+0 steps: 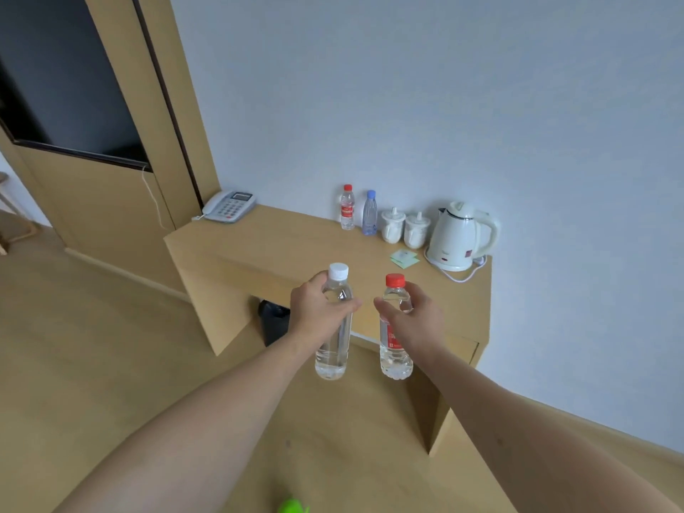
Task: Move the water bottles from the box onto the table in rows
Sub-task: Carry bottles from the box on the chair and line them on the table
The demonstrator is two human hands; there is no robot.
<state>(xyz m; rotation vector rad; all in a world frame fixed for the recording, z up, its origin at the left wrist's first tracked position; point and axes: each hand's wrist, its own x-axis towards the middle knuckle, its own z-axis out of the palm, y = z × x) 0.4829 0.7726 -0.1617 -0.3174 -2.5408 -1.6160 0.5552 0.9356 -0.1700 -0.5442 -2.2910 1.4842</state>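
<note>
While both hands' fingers grip: held bottles (332,327) (394,327) 2 | table (259,246) bottles (347,209) (369,214) 2

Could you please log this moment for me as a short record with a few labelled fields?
left hand: holds white-capped bottle, upright, in the air
right hand: holds red-capped bottle, upright, in the air
table: two bottles by the wall, red cap and blue cap
also on table: telephone, two lidded cups, kettle
box: not visible
</note>
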